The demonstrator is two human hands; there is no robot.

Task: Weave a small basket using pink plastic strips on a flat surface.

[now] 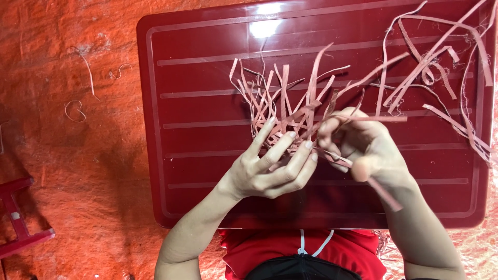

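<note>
Two hands: we see both over a dark red tray (197, 171), working in a tangle of pink strips (282, 106).
Left hand: our left hand (270, 168) has its fingers spread and half curled, fingertips up against the near side of the tangle; we cannot tell whether any strip is truly pinched between them.
Right hand: our right hand (365, 150) is closed, thumb and fingers pressed on a long strip (373, 119) that runs out to the right from the fingertips; another strip trails from under the hand toward the body.
Tangle: it sits on the middle of the tray, just beyond both hands, with strips sticking up and fanning outward.
Loose strips: a second, thinner scatter of pink strips (441, 62) lies on the tray's far right corner, apart from the tangle.
Tray: ribbed, shiny, resting on an orange-red sheet (78, 155).
Floor bits: we spot a few curled scraps (75, 110) on the sheet to the left, and part of a red frame (21, 218) at the left edge.
Body: a red shirt (301, 249) shows at the bottom edge.
</note>
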